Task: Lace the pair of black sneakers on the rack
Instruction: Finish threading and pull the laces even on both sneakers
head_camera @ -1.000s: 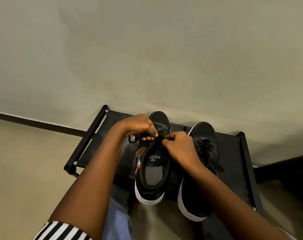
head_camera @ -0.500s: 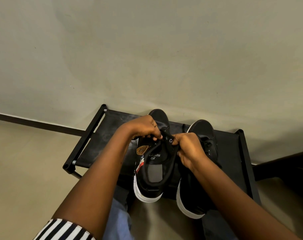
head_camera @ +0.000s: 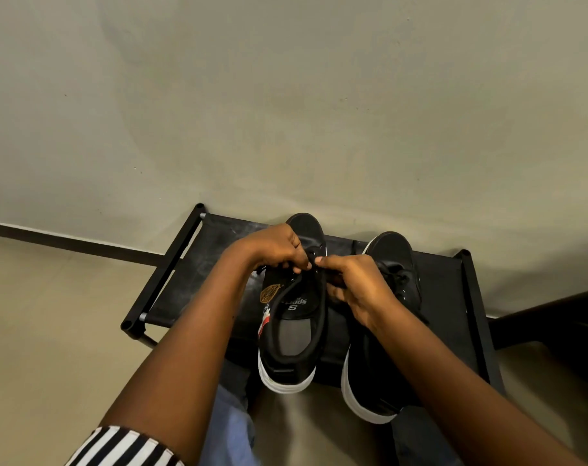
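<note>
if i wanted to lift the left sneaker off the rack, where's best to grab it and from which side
Probably the heel end of the left sneaker, coming from the near side, the person's own. The heel with its white sole overhangs the rack's front edge and is uncovered, and the open collar gives a rim to pinch. The middle is taken: the left hand and right hand are working the lace there.
</note>
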